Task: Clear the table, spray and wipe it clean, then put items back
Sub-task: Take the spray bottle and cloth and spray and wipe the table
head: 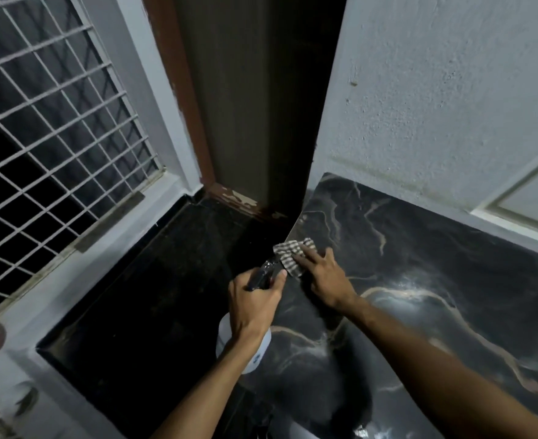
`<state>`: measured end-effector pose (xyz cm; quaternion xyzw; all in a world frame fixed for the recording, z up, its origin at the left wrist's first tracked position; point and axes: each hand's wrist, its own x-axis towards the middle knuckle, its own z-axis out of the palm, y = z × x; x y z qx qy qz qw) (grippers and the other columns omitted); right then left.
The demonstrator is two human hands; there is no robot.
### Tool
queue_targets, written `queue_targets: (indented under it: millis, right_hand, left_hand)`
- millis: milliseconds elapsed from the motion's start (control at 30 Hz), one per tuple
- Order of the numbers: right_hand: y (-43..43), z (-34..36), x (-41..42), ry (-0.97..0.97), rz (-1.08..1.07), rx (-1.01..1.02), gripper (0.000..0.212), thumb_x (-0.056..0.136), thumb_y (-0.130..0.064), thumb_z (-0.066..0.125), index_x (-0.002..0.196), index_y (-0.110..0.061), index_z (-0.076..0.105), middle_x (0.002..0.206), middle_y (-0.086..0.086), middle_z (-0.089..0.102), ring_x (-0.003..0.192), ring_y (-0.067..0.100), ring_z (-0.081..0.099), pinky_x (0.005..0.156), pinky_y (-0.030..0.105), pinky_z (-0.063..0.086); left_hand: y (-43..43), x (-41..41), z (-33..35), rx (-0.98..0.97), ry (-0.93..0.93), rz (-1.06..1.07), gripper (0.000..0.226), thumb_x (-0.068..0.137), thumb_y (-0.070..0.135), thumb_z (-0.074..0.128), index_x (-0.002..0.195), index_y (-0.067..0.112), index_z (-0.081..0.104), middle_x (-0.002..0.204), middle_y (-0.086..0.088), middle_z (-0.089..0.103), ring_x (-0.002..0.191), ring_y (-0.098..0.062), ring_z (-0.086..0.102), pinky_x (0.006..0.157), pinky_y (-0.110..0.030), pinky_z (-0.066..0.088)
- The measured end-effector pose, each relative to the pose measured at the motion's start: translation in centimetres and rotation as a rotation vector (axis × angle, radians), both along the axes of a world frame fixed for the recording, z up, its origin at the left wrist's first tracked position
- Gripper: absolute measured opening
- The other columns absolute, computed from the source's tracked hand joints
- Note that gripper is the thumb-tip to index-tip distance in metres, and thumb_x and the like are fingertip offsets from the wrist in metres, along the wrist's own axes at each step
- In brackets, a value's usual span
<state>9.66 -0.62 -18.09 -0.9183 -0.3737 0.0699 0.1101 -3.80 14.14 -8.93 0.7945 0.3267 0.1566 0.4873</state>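
The table (435, 280) has a glossy black top with pale marble veins and fills the right half of the view. My right hand (323, 275) lies flat on a checked cloth (291, 255), pressing it onto the table's left edge near the far corner. My left hand (253, 302) grips a spray bottle (245, 346) by its black trigger head, and the white body hangs below my wrist, just left of the table edge. The nozzle points toward the cloth.
A dark doorway with a brown frame (179, 90) stands straight ahead. On the left is a window with a white metal grille (39, 137). A white rough wall (435, 90) backs the table. The floor (153, 296) to the table's left is dark.
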Motion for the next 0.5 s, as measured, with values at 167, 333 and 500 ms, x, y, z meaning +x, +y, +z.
queue_targets:
  millis: [167,333,500]
  right_hand:
    - [-0.7,0.9,5.4,0.110,-0.550,0.129,0.058,0.088,-0.003,0.050,0.144,-0.017,0.048,0.158,0.007,0.031,0.118,0.040,0.033,0.098,0.048,0.044]
    - [1.3,-0.2,7.9,-0.069,-0.076,0.050,0.064,0.083,-0.005,0.052,0.146,-0.017,0.047,0.157,0.009,0.035,0.108,0.039,0.040,0.093,0.046,0.042]
    - [4.3,0.5,11.9,-0.049,-0.334,0.036,0.064,0.078,-0.004,0.052,0.141,-0.014,0.050,0.152,0.011,0.040,0.113,0.043,0.038,0.097,0.050,0.042]
  left_hand:
    - [-0.3,4.6,-0.3,-0.012,0.062,-0.004,0.046,0.076,0.042,0.083,0.051,0.013,0.056,0.052,0.002,0.061,0.059,-0.019,0.063,0.061,-0.031,0.049]
    - [0.3,8.1,-1.4,0.030,0.072,-0.044,0.047,0.078,0.042,0.081,0.050,0.022,0.049,0.061,-0.001,0.066,0.076,-0.031,0.066,0.068,-0.038,0.052]
    - [1.6,9.4,-2.0,0.045,0.011,0.000,0.043,0.077,0.037,0.084,0.055,0.010,0.059,0.053,0.002,0.061,0.056,-0.016,0.061,0.057,-0.030,0.046]
